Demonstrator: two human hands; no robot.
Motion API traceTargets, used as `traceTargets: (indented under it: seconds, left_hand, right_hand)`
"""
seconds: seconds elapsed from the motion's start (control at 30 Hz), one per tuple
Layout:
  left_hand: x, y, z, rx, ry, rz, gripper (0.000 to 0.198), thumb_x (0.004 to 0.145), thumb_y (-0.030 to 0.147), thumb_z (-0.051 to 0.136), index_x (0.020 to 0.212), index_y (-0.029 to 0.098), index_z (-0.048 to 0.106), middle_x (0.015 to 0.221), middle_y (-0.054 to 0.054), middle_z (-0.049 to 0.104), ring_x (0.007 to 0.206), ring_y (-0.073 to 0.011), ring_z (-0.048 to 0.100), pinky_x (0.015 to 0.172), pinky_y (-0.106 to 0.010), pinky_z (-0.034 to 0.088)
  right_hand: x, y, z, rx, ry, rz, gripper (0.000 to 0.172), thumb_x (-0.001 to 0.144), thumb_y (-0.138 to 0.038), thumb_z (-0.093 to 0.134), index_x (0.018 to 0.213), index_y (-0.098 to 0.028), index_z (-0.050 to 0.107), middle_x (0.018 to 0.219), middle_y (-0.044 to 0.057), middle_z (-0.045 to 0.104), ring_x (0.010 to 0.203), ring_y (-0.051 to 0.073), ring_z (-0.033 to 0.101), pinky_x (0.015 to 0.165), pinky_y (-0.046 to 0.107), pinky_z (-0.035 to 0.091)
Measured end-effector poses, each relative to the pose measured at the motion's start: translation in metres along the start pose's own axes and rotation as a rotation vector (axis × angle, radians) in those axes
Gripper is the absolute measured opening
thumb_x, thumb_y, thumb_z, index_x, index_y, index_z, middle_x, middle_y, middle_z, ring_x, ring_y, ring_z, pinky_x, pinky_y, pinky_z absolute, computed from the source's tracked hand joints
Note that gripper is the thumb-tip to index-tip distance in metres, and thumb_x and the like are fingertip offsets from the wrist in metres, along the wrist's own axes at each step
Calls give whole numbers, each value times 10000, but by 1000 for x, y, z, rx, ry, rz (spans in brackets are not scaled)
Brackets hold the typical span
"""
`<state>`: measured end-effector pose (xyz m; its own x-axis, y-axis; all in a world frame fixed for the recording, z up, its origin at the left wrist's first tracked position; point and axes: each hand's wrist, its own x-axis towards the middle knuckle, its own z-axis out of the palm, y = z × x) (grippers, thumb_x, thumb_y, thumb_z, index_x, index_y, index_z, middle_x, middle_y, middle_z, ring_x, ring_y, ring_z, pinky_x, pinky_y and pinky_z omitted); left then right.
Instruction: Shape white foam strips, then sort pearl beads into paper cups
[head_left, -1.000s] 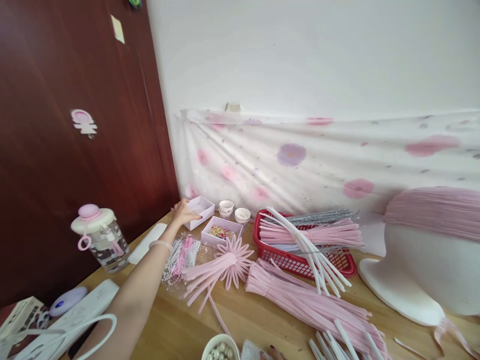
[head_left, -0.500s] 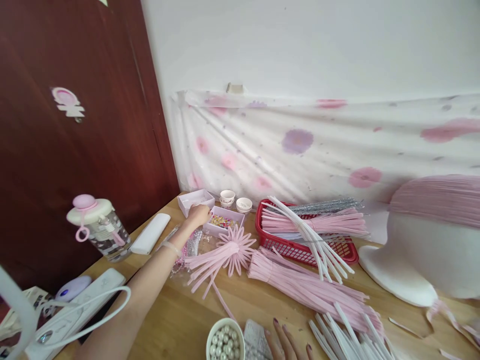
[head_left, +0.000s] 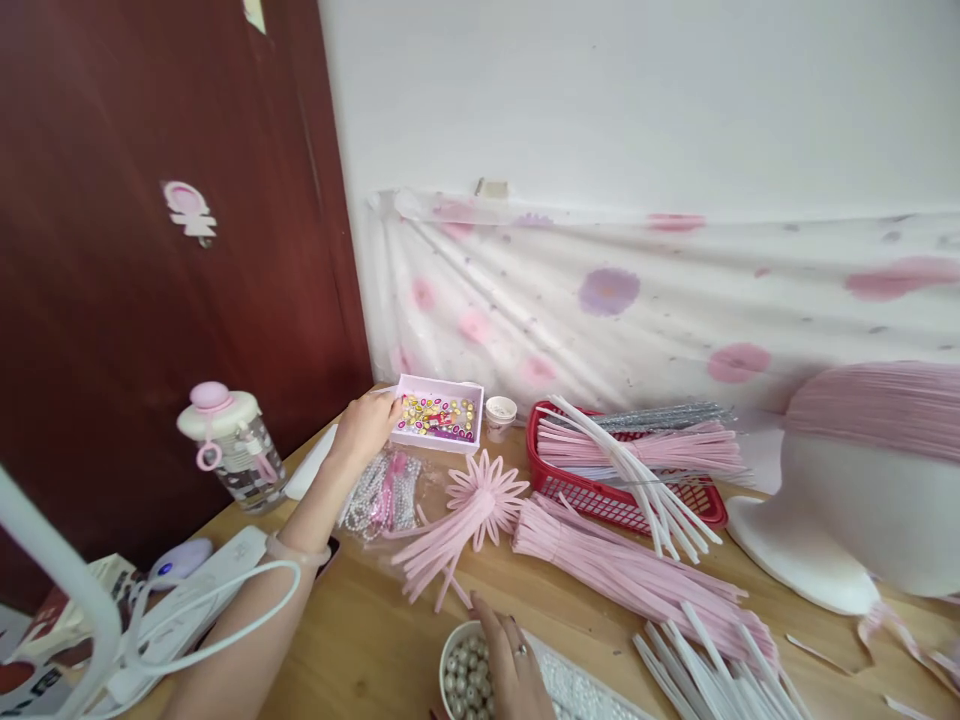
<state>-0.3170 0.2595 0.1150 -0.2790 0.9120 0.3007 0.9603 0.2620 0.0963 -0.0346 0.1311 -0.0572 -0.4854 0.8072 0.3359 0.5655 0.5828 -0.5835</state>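
My left hand is closed on the near-left edge of a lilac box, which holds gold, magenta and red gems. My right hand, with a ring on one finger, grips the rim of a white bowl of pearl beads at the bottom edge. Its lower part is cut off by the frame. Beside it lies a flat clear pack of small beads. Between the hands rest strings of beads and a pink looped pipe-cleaner flower.
A red basket of pipe cleaners stands by the wall, with a pink bundle and white pipe cleaners in front. At right is a white head form. A bottle, power strip and looped cable lie left.
My left hand has taken hold of the gem box and shifted it back and left, over the cups. My right hand has moved left from the table onto the pearl bowl. The view has shifted slightly.
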Motion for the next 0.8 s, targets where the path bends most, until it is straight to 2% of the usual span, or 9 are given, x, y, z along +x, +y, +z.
traceTargets:
  seconds: [0.1, 0.17, 0.27, 0.43, 0.53, 0.63, 0.8]
  left_hand:
    - [-31, -5, -19, -1, 91, -33, 265, 988, 318, 481, 923, 150, 674, 947, -85, 724, 845, -205, 683, 753, -333, 514]
    - [-55, -7, -25, -13, 146, -47, 334, 986, 278, 412, 803, 168, 668, 859, -100, 742, 790, -217, 688, 671, -289, 450]
    - [-90, -5, -25, -44, 192, -51, 341, 952, 267, 419, 698, 185, 631, 745, -86, 730, 686, -198, 662, 610, -274, 377]
    - [-143, 2, -15, -117, 187, -17, 329, 908, 259, 455, 600, 201, 557, 607, -40, 666, 555, -154, 578, 576, -268, 336]
    - [-168, 5, -12, -140, 193, -23, 317, 900, 252, 445, 598, 204, 533, 589, -35, 643, 547, -153, 565, 564, -268, 324]
    - [-185, 4, -13, -137, 203, -45, 317, 897, 255, 432, 592, 209, 505, 570, -32, 620, 525, -153, 547, 542, -271, 306]
    - [-214, -7, -21, -62, 217, -1, 350, 917, 272, 414, 574, 216, 460, 529, -16, 576, 494, -150, 526, 507, -278, 272]
  right_hand:
    - [6, -7, -5, 125, -33, 122, 862, 694, -101, 690, 1478, -260, 367, 1229, 138, 666, 1042, 309, 703, 842, 360, 578]
    - [10, -14, -14, 208, -27, 172, 778, 715, -136, 673, 1435, -231, 395, 1163, 128, 681, 993, 291, 710, 839, 365, 575]
    - [19, -24, -38, 310, -4, 221, 630, 815, -259, 636, 1394, -210, 390, 1081, 102, 706, 960, 273, 708, 842, 381, 571]
    - [37, -28, -85, 176, -16, 192, 575, 837, -362, 664, 1340, -209, 433, 1269, 136, 641, 1142, 301, 641, 976, 448, 509]
    - [37, -20, -104, 99, -23, 189, 581, 834, -442, 672, 1322, -215, 453, 1247, 129, 652, 1131, 311, 642, 978, 475, 498]
    - [31, -6, -115, 25, -1, 266, 653, 808, -489, 687, 1347, -215, 440, 1183, 127, 680, 1059, 322, 670, 915, 486, 527]
    - [35, 26, -106, -25, 97, 243, 680, 783, -490, 692, 1332, -158, 467, 1239, 197, 649, 1110, 367, 640, 949, 543, 499]
